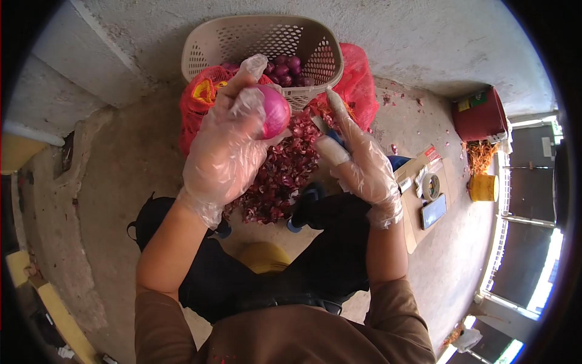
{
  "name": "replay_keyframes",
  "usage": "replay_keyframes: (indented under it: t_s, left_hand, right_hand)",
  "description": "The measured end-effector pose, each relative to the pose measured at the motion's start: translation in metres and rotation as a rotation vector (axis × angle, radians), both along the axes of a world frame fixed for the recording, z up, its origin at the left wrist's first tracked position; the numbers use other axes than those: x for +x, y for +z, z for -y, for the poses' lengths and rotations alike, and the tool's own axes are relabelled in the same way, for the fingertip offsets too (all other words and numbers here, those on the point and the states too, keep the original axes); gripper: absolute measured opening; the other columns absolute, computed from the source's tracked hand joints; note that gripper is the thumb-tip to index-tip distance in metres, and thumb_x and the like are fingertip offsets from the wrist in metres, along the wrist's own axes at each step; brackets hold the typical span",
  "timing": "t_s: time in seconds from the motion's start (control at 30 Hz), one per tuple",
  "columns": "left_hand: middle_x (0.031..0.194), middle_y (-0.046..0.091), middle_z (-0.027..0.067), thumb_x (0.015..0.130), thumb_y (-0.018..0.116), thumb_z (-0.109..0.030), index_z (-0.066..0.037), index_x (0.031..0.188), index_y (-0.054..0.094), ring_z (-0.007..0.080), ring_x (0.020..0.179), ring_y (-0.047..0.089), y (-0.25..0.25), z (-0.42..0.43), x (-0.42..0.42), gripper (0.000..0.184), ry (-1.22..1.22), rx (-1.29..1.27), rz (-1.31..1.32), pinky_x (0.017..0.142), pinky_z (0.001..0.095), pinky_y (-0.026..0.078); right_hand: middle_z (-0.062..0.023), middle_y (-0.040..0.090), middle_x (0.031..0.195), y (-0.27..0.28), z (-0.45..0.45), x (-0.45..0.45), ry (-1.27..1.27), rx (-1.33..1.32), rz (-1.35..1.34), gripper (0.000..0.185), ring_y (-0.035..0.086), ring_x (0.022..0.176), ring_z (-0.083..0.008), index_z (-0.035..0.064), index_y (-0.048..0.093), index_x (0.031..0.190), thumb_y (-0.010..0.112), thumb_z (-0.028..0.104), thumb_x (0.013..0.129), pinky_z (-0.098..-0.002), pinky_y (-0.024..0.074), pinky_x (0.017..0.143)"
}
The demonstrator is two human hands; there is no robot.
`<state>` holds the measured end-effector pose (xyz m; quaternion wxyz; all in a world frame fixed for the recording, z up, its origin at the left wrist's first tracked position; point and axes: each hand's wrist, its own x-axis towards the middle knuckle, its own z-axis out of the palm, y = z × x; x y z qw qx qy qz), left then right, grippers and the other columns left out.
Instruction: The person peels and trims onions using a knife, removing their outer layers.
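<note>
My left hand (224, 142), in a clear plastic glove, holds a smooth purple-pink onion (274, 111) between its thumb and fingers. My right hand (361, 161), also gloved and with wrapped thumb and index fingertips, grips a small knife (321, 125) with a blue handle, its blade pointing up and left toward the onion. Beyond the hands stands a beige perforated basket (264, 24) with several purple onions (284, 70) inside. Below, between the hands, lies a pile of dark red onion skins (276, 182).
Red mesh bags (359, 85) flank the basket. To the right lies cardboard (413, 233) with a tape roll (431, 187) and a phone (433, 212). Farther right are a dark red bucket (479, 115) and a yellow container (484, 188). A wall (418, 36) rises behind.
</note>
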<state>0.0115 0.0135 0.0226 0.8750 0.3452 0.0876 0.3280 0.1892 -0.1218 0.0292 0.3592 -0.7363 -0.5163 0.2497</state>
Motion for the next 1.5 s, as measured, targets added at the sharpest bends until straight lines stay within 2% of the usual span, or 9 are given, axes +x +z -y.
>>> replay_keyframes:
  t_s: [0.17,0.33,0.5,0.63,0.73,0.83,0.93,1.13,1.5]
  left_hand:
    - [0.132,0.053,0.0141,0.096,0.061,-0.030,-0.005,0.148,0.037,0.0271,0.114,0.059,0.000,-0.007,0.001,0.062,-0.054,-0.042,0.022,0.095,0.0438,0.054]
    - [0.136,0.050,0.0093,0.094,0.060,-0.021,-0.002,0.143,0.043,0.0208,0.118,0.056,0.004,-0.007,0.000,0.055,-0.127,-0.095,0.059,0.102,0.0454,0.050]
    - [0.143,0.046,0.0153,0.084,0.062,-0.003,-0.004,0.139,0.046,0.0319,0.129,0.051,-0.002,-0.007,0.002,0.058,-0.043,-0.043,0.035,0.112,0.0482,0.042]
    - [0.151,0.040,0.0156,0.077,0.068,0.008,-0.008,0.136,0.049,0.0289,0.130,0.050,-0.008,-0.004,0.008,0.065,0.073,0.255,-0.023,0.112,0.0445,0.042]
    - [0.149,0.042,0.0150,0.071,0.074,0.014,-0.009,0.128,0.052,0.0265,0.128,0.052,-0.007,-0.001,0.009,0.065,0.144,0.511,-0.078,0.108,0.0411,0.045]
    - [0.141,0.047,0.0134,0.068,0.078,0.014,-0.009,0.119,0.053,0.0256,0.121,0.056,-0.012,0.003,0.009,0.061,0.183,0.581,-0.061,0.104,0.0396,0.049]
    - [0.131,0.051,0.0112,0.069,0.080,0.012,-0.010,0.115,0.053,0.0258,0.111,0.061,-0.014,0.002,0.008,0.058,0.258,0.736,-0.084,0.100,0.0406,0.051]
    - [0.122,0.052,0.0106,0.066,0.087,0.004,-0.012,0.110,0.057,0.0242,0.116,0.056,-0.014,0.002,0.012,0.055,0.460,1.096,-0.172,0.098,0.0359,0.050]
    - [0.118,0.054,0.0102,0.064,0.089,0.001,-0.012,0.106,0.058,0.0266,0.114,0.055,-0.010,0.004,0.009,0.054,0.527,1.120,-0.179,0.098,0.0387,0.050]
  right_hand:
    - [-0.0112,0.065,0.111,0.010,0.001,-0.002,0.019,-0.087,0.007,0.075,0.054,0.070,-0.0109,0.0056,0.025,0.156,0.061,0.025,0.093,-0.0277,0.0484,0.068]
    - [-0.0278,0.056,0.133,0.009,0.001,0.000,0.150,0.131,-0.128,0.076,0.053,0.125,-0.0428,0.0075,0.027,0.155,0.064,0.030,0.093,-0.0424,0.0452,0.100]
    - [-0.0247,0.048,0.145,0.016,0.001,-0.002,0.210,0.092,0.002,0.075,0.047,0.134,-0.0389,0.0055,0.028,0.155,0.064,0.027,0.093,-0.0413,0.0409,0.106]
    - [-0.0174,0.056,0.135,0.023,0.005,-0.008,0.191,0.097,-0.387,0.075,0.065,0.099,-0.0259,0.0054,0.025,0.156,0.062,0.022,0.093,-0.0342,0.0502,0.085]
    - [-0.0095,0.063,0.108,0.029,0.006,-0.017,0.189,0.092,-0.658,0.075,0.057,0.071,-0.0116,0.0059,0.022,0.157,0.058,0.020,0.093,-0.0262,0.0481,0.067]
    - [-0.0015,0.058,0.084,0.019,0.005,-0.022,0.217,0.152,-0.726,0.074,0.046,0.060,-0.0058,0.0069,0.021,0.158,0.056,0.020,0.094,-0.0218,0.0430,0.059]
    - [0.0023,0.053,0.074,0.014,0.004,-0.025,0.229,0.185,-0.736,0.072,0.047,0.059,-0.0067,0.0074,0.022,0.158,0.054,0.022,0.095,-0.0220,0.0421,0.057]
    - [0.0052,0.048,0.071,0.021,0.006,-0.029,0.194,0.136,-0.857,0.067,0.041,0.057,-0.0058,0.0101,0.024,0.158,0.052,0.021,0.098,-0.0218,0.0394,0.055]
    - [0.0087,0.045,0.069,0.016,0.006,-0.024,0.227,0.136,-0.825,0.064,0.038,0.057,-0.0026,0.0121,0.028,0.157,0.053,0.015,0.099,-0.0196,0.0346,0.053]
